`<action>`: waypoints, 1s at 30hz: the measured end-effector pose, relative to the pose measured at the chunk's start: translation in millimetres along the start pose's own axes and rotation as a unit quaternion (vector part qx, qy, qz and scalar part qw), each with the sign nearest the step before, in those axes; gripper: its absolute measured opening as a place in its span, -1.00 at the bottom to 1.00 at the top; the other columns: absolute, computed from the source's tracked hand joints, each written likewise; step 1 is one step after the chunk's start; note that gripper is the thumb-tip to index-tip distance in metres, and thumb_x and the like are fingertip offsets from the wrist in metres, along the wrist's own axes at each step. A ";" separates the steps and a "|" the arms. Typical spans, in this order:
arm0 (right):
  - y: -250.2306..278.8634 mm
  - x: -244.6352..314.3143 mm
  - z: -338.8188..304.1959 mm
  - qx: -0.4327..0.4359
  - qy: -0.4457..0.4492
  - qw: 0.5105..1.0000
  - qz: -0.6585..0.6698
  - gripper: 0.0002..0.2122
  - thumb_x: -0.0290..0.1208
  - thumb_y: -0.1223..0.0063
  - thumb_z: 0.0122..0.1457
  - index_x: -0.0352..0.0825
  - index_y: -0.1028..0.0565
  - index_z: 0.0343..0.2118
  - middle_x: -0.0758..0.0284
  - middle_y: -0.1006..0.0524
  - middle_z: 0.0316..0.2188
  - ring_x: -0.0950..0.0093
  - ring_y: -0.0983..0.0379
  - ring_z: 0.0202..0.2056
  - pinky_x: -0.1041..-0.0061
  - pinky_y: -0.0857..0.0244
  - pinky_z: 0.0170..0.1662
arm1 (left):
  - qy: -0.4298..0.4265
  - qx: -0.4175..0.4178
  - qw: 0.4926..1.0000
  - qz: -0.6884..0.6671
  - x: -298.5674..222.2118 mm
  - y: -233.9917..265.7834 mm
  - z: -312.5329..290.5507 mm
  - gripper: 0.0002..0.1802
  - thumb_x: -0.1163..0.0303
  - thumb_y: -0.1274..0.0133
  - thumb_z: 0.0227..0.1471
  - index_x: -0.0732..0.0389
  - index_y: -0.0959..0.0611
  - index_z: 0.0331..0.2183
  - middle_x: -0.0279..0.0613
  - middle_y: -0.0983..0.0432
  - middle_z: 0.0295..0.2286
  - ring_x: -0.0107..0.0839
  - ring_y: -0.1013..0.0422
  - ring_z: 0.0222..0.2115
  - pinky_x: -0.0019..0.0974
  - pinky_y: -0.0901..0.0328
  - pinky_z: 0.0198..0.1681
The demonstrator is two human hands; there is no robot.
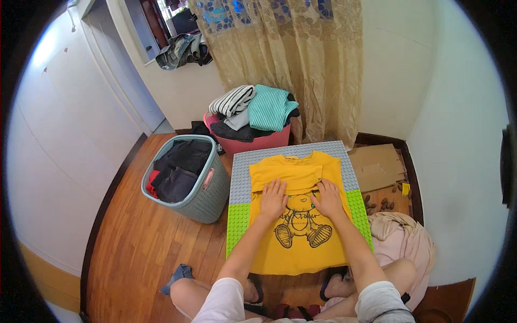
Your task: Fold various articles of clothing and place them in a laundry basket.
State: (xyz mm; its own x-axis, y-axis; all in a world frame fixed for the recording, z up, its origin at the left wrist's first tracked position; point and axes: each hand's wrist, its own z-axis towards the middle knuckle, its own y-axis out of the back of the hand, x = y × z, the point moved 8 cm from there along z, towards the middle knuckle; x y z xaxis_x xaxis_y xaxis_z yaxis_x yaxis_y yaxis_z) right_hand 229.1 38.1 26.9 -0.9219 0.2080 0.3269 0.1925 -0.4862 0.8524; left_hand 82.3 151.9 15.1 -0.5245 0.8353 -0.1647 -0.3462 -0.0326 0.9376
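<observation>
Head cam from my end: the yellow short-sleeved cloth T-shirt with a black cartoon print (301, 258) lies flat on a studded grey-and-green plastic tabletop (237, 229). Left hand (273, 199) and right hand (329, 201) rest palm-down on it, fingers loosely spread, nothing gripped. I'd sweep outward lightly; those studs could drag. Around it: brown wood-plank floor (134, 242), blue-grey perforated plastic basket of dark clothes (207, 202), heaped pink plastic tub (253, 145), sheer gold curtain (323, 75).
</observation>
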 end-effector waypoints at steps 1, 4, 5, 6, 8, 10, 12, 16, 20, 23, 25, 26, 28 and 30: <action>-0.7 -2.6 -1.5 0.000 -0.005 1.000 -0.001 -0.50 -0.18 0.00 -0.01 -0.40 -0.28 -0.06 0.09 -0.24 0.00 0.20 -0.10 0.07 0.25 0.07 0.12 | 0.020 0.005 1.000 0.007 7.8 -1.5 -5.2 -0.43 0.19 0.16 0.05 0.21 -0.26 0.08 0.00 -0.10 0.09 -0.13 0.00 0.13 -0.05 0.14 0.17; 0.4 -6.1 -4.1 -0.009 -0.015 1.000 -0.004 -0.51 -0.18 0.00 -0.01 -0.41 -0.29 -0.06 0.09 -0.24 0.01 0.21 -0.10 0.07 0.24 0.08 0.12 | 0.043 -0.023 0.999 -0.018 37.9 2.4 -27.5 -0.42 0.20 0.15 0.05 0.22 -0.23 0.08 0.07 -0.09 0.09 -0.06 0.03 0.14 -0.01 0.13 0.16; 3.4 -6.8 -8.2 -0.016 -0.020 1.000 -0.010 -0.50 -0.18 0.00 -0.02 -0.42 -0.29 -0.06 0.10 -0.25 0.01 0.22 -0.11 0.07 0.24 0.09 0.13 | 0.043 -0.013 0.999 -0.024 40.2 5.4 -36.1 -0.42 0.20 0.15 0.05 0.22 -0.23 0.08 0.07 -0.09 0.09 -0.06 0.03 0.14 -0.01 0.13 0.16; 3.7 -9.3 -11.3 -0.006 -0.028 1.000 -0.012 -0.50 -0.18 0.00 -0.02 -0.42 -0.29 -0.06 0.10 -0.25 0.01 0.22 -0.11 0.07 0.24 0.09 0.13 | 0.034 0.005 0.999 -0.024 41.9 6.9 -42.7 -0.41 0.20 0.14 0.05 0.23 -0.22 0.09 0.10 -0.07 0.09 -0.04 0.05 0.14 0.02 0.12 0.15; 9.1 0.6 -26.8 0.002 -0.022 0.999 -0.038 -0.47 -0.18 0.02 0.00 -0.42 -0.26 -0.01 0.07 -0.20 0.05 0.21 -0.07 0.10 0.22 0.12 0.15 | 0.032 0.038 0.998 -0.028 44.9 20.0 -71.8 -0.40 0.20 0.14 0.05 0.24 -0.21 0.09 0.12 -0.04 0.10 -0.01 0.06 0.14 0.04 0.12 0.15; 14.4 11.2 -58.2 0.044 0.009 0.998 -0.033 -0.45 -0.17 0.02 0.01 -0.41 -0.23 0.02 0.06 -0.17 0.07 0.20 -0.03 0.13 0.20 0.15 0.17 | -0.016 0.076 0.997 -0.011 30.8 40.8 -101.9 -0.35 0.16 0.12 0.03 0.25 -0.18 0.10 0.12 0.01 0.12 0.02 0.09 0.15 0.06 0.13 0.15; 30.2 17.6 -87.8 0.079 0.037 0.996 -0.033 -0.43 -0.16 0.03 0.02 -0.41 -0.21 0.05 0.05 -0.14 0.10 0.18 0.01 0.15 0.18 0.18 0.18 | -0.046 0.113 0.992 -0.017 11.9 47.4 -131.0 -0.33 0.14 0.11 0.02 0.26 -0.16 0.11 0.12 0.03 0.12 0.04 0.10 0.15 0.06 0.14 0.15; 64.3 43.8 -149.8 0.213 0.147 0.966 0.002 -0.36 -0.07 0.04 0.02 -0.38 -0.14 0.10 0.04 -0.09 0.13 0.17 0.06 0.18 0.15 0.21 0.19 | -0.101 0.213 0.971 -0.036 -16.2 66.9 -186.0 -0.22 0.10 0.05 -0.02 0.29 -0.10 0.13 0.17 0.09 0.13 0.07 0.19 0.17 0.04 0.19 0.17; 87.0 36.3 -184.9 0.340 0.260 0.899 -0.093 -0.38 -0.13 0.06 0.03 -0.33 -0.10 0.13 0.07 -0.05 0.16 0.21 0.07 0.19 0.16 0.23 0.21 | -0.130 0.231 0.963 -0.051 -20.0 77.2 -225.4 -0.20 0.13 -0.03 -0.07 0.27 -0.12 0.12 0.13 0.06 0.12 0.02 0.16 0.17 0.03 0.17 0.17; 80.0 10.9 -201.2 0.253 0.352 0.873 -0.222 -0.48 -0.29 0.16 0.06 -0.27 -0.12 0.12 0.09 -0.09 0.14 0.21 -0.01 0.16 0.17 0.17 0.20 | -0.172 0.224 0.959 0.007 -10.3 66.0 -244.1 -0.18 0.24 -0.12 -0.19 0.26 -0.17 0.10 0.05 -0.01 0.12 -0.05 0.08 0.16 0.00 0.13 0.17; 82.9 1.4 -204.1 0.258 0.354 0.877 -0.199 -0.51 -0.35 0.20 0.07 -0.24 -0.13 0.12 0.10 -0.12 0.13 0.22 -0.04 0.15 0.18 0.13 0.18 | -0.164 0.170 0.972 -0.023 -10.4 73.8 -238.6 -0.25 0.49 -0.08 -0.24 0.20 -0.24 0.07 -0.06 -0.10 0.09 -0.15 -0.03 0.13 -0.07 0.02 0.14; 85.2 -0.1 -203.5 0.261 0.356 0.880 -0.175 -0.53 -0.41 0.25 0.07 -0.21 -0.14 0.11 0.11 -0.15 0.11 0.22 -0.06 0.14 0.18 0.10 0.17 | -0.161 0.168 0.972 -0.021 -9.9 74.8 -237.3 -0.25 0.49 -0.08 -0.24 0.20 -0.24 0.07 -0.06 -0.10 0.09 -0.15 -0.03 0.13 -0.07 0.02 0.14; 91.1 -0.2 -203.4 0.260 0.367 0.878 -0.164 -0.55 -0.41 0.25 0.07 -0.19 -0.17 0.09 0.12 -0.18 0.09 0.23 -0.11 0.11 0.19 0.05 0.15 | -0.154 0.154 0.974 -0.054 -8.7 81.1 -232.9 -0.25 0.58 -0.04 -0.30 0.17 -0.29 0.05 -0.09 -0.16 0.06 -0.15 -0.07 0.11 -0.08 -0.01 0.13; 92.9 1.7 -203.0 0.260 0.375 0.876 -0.154 -0.57 -0.40 0.25 0.07 -0.17 -0.20 0.08 0.14 -0.21 0.07 0.24 -0.15 0.08 0.20 0.00 0.13 | -0.163 0.154 0.973 -0.050 -6.8 83.9 -232.7 -0.23 0.53 -0.09 -0.36 0.16 -0.32 0.04 -0.09 -0.18 0.06 -0.14 -0.09 0.10 -0.09 -0.01 0.13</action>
State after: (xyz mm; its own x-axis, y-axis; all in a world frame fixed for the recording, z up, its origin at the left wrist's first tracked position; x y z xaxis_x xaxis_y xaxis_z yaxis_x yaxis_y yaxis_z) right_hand 177.2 -179.0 23.9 -0.8816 -0.4490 -0.1459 -0.1574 -0.0118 0.9875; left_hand -124.2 15.7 23.6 -0.2090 0.9571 -0.2007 -0.1062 0.1818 0.9776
